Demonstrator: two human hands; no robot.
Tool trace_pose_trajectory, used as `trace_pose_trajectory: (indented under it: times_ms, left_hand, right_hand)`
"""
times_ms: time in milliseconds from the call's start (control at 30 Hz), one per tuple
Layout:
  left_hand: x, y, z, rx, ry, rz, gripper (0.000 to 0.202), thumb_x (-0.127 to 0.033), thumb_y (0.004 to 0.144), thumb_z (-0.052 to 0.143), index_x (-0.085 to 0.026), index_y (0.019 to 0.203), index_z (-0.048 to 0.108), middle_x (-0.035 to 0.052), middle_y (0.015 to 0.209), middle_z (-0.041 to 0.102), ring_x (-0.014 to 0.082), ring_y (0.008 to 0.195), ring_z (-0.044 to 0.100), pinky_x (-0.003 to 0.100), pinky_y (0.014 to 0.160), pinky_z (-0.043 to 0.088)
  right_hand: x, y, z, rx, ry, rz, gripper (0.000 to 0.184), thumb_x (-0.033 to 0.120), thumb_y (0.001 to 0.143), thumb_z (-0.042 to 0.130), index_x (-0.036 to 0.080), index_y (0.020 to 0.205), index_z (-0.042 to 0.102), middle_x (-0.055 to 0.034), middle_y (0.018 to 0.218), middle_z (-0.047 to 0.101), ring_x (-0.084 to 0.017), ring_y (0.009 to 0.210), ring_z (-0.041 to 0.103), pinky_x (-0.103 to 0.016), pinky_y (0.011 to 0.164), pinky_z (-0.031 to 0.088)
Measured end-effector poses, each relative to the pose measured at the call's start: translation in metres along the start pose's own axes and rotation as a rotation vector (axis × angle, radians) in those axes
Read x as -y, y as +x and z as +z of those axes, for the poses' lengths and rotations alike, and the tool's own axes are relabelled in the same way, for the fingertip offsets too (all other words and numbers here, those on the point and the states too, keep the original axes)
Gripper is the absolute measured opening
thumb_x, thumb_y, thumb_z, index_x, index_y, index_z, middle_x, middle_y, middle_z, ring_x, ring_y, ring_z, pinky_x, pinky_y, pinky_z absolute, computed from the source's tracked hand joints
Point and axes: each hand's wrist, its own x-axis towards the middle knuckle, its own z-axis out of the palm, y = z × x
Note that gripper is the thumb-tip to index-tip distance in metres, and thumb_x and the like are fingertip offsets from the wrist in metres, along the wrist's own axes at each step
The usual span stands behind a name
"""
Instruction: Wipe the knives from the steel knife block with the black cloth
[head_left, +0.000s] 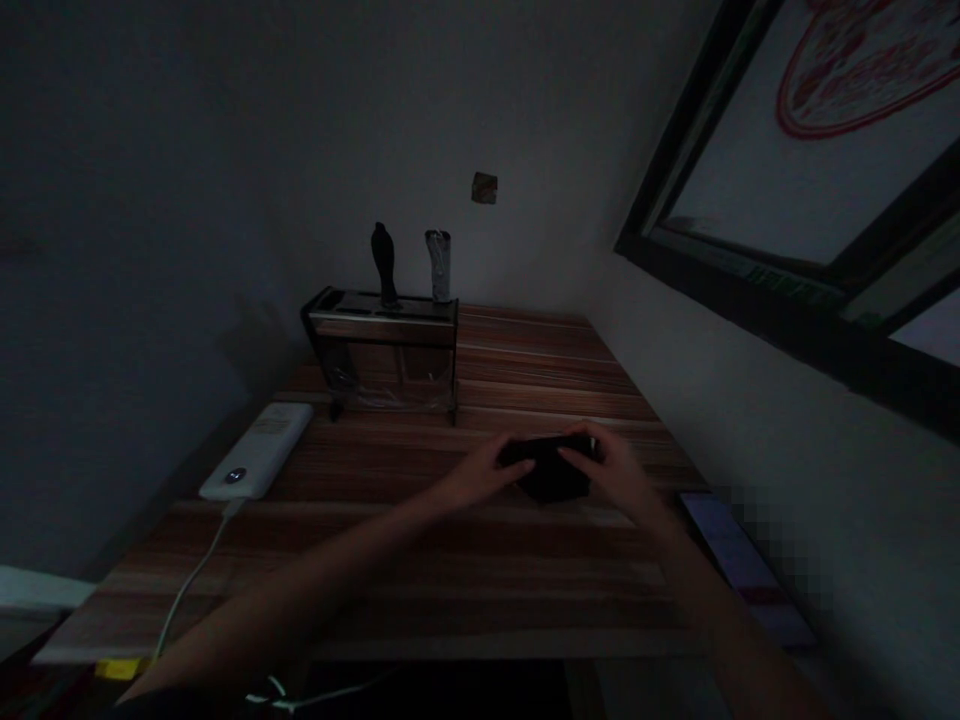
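Note:
Both hands grip a small black box-like thing (553, 476) over the wood-grain table (420, 560). My left hand (491, 468) is closed on its left side, thumb on the near face. On the right side, my right hand (604, 462) holds it with the thumb also on the near face and fingers over the top edge. The room is dark, so the thing's details and exact kind do not show. Whether it touches the tabletop I cannot tell.
A white power bank (259, 450) with a white cable (193, 575) lies at the left. A black-framed knife rack (382, 345) holding two handled items stands at the back. A phone (739, 560) with a lit screen lies by the right wall, below a dark window frame (750, 290).

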Motion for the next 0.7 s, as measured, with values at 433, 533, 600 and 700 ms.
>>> trace_pose_trajectory:
  times_ms: [433,533,600,700]
  left_hand:
    - [0.048,-0.044,-0.147,-0.267,0.565,-0.239,0.026,-0.027,0.077,0.052,-0.017,0.101,0.053,0.0037,0.096,0.065,0.0193,0.090,0.061,0.031,0.080,0.048]
    - [0.055,-0.053,-0.161,-0.332,0.700,-0.301,0.027,-0.023,0.075,0.055,-0.017,0.101,0.051,0.0075,0.096,0.064,0.0232,0.091,0.060,0.034,0.079,0.045]
    - [0.058,-0.058,-0.163,-0.349,0.762,-0.331,0.028,-0.021,0.074,0.057,-0.016,0.100,0.049,0.0090,0.093,0.063,0.0245,0.088,0.061,0.033,0.076,0.045]
    - [0.060,-0.063,-0.162,-0.348,0.828,-0.357,0.028,-0.021,0.074,0.057,-0.016,0.100,0.047,0.0089,0.090,0.062,0.0241,0.084,0.061,0.031,0.071,0.045]
  right_hand:
    - [0.025,0.058,0.162,0.184,0.271,-0.094,0.034,0.013,0.067,0.059,0.020,0.100,0.053,-0.0013,0.093,0.061,-0.016,0.085,0.058,-0.030,0.075,0.045]
    - [0.031,0.067,0.185,0.198,0.236,-0.150,0.047,0.004,0.063,0.059,0.021,0.106,0.050,-0.0016,0.099,0.059,-0.016,0.093,0.056,-0.031,0.082,0.044]
    - [0.033,0.068,0.194,0.191,0.190,-0.187,0.052,0.001,0.061,0.059,0.023,0.108,0.050,-0.0018,0.103,0.056,-0.017,0.099,0.054,-0.033,0.087,0.041]
    - [0.034,0.064,0.199,0.175,0.106,-0.229,0.048,0.000,0.061,0.060,0.024,0.102,0.054,-0.0023,0.106,0.051,-0.018,0.101,0.052,-0.035,0.090,0.040]
